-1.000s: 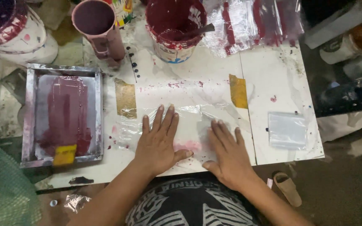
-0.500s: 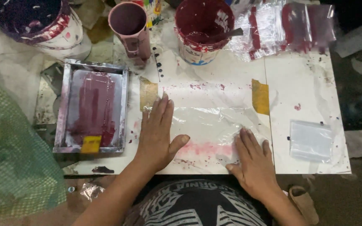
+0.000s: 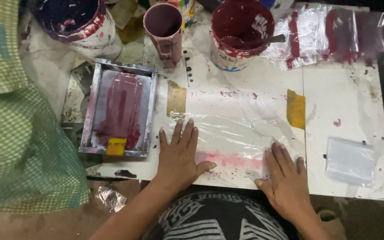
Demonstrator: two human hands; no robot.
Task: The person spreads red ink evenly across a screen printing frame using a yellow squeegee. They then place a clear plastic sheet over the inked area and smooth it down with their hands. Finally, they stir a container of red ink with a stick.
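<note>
Left hand [image 3: 178, 153] and right hand [image 3: 286, 182] lay flat, fingers spread, pressing clear plastic sheet [image 3: 234, 135] onto white board [image 3: 347, 102] between tape strips. Risk — sheet creasing or slipping under uneven pressure; pink smear [image 3: 230, 159] beneath could spread onto palms.

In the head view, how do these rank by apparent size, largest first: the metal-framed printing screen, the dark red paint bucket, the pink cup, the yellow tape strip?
1. metal-framed printing screen
2. dark red paint bucket
3. pink cup
4. yellow tape strip
</note>
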